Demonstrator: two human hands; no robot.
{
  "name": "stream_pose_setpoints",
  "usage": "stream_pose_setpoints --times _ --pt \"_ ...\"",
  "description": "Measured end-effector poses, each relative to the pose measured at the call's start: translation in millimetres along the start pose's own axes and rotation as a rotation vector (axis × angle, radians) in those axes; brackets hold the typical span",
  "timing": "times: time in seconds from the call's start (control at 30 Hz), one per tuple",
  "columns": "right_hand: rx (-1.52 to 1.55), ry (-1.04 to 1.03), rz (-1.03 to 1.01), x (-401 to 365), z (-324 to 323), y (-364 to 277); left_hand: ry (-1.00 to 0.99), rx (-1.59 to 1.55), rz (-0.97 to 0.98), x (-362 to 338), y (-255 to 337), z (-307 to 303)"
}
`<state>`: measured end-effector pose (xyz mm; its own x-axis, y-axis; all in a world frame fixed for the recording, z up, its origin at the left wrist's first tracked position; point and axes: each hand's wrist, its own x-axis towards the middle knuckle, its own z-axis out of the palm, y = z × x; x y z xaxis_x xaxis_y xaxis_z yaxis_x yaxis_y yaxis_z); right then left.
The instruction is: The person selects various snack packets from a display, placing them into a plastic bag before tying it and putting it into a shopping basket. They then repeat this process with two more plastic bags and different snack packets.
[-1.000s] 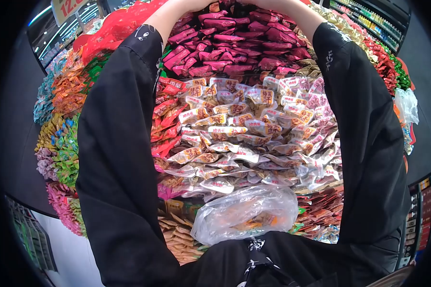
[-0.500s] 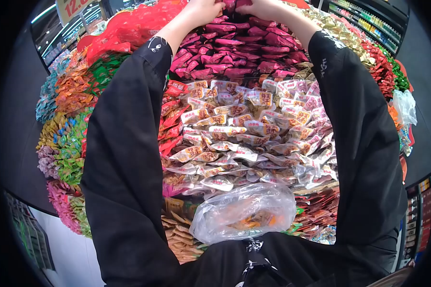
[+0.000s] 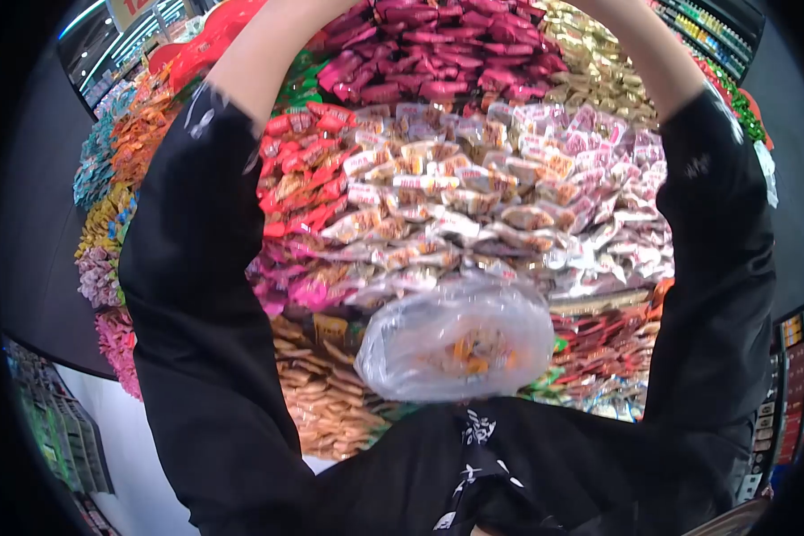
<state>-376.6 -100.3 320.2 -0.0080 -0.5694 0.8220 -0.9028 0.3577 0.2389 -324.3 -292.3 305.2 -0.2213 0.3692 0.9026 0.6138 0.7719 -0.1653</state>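
Both my hands are beyond the top edge of the view; only the wrists and forearms in black sleeves show, reaching over the heaped packets. Nearest to them is a pile of dark pink packets (image 3: 438, 54). Below it lie rows of white printed packets (image 3: 456, 179), with red packets (image 3: 304, 161) on their left. A clear plastic bag (image 3: 456, 344) with orange and brown items inside rests on the near packets, close to my body. What my hands hold is hidden.
Gold packets (image 3: 598, 62) lie at the upper right, tan packets (image 3: 322, 384) at the lower left and dark red packets (image 3: 607, 348) at the lower right. Orange packets (image 3: 138, 134) lie beyond my left sleeve. Store shelves (image 3: 795, 375) stand at the right edge.
My hands have gone out of the top of the view, and the forearms are wider apart. The packets and plastic bag appear somewhat higher in view.
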Motion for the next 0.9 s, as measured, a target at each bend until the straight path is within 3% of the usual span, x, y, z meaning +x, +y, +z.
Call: stream_pose_setpoints --times 0.17,0.27,0.33,0.4,0.63,0.9 --pt "0.097 -0.004 0.117 -86.9 -54.6 -86.4 -0.118 -0.083 -0.132 -48.5 130.6 -52.6" --pt "0.095 -0.055 0.1 -114.3 -78.9 -136.3 -0.221 0.169 -0.173 -82.2 173.1 -73.7" --pt "0.176 -0.088 0.132 -129.4 -86.8 -169.5 -0.13 -0.009 -0.004 -101.2 193.3 -72.6" --pt "0.284 -0.16 0.256 -147.6 -91.1 -195.0 -0.207 -0.068 -0.136 -117.4 219.6 -85.1" --pt "0.358 -0.28 0.242 -181.8 -99.3 -233.2 -0.28 -0.229 -0.381 -166.0 270.5 -98.4" --pt "0.307 -0.491 0.234 -199.0 -76.2 -223.8 -0.269 -0.388 -0.659 -209.6 268.5 -65.1"
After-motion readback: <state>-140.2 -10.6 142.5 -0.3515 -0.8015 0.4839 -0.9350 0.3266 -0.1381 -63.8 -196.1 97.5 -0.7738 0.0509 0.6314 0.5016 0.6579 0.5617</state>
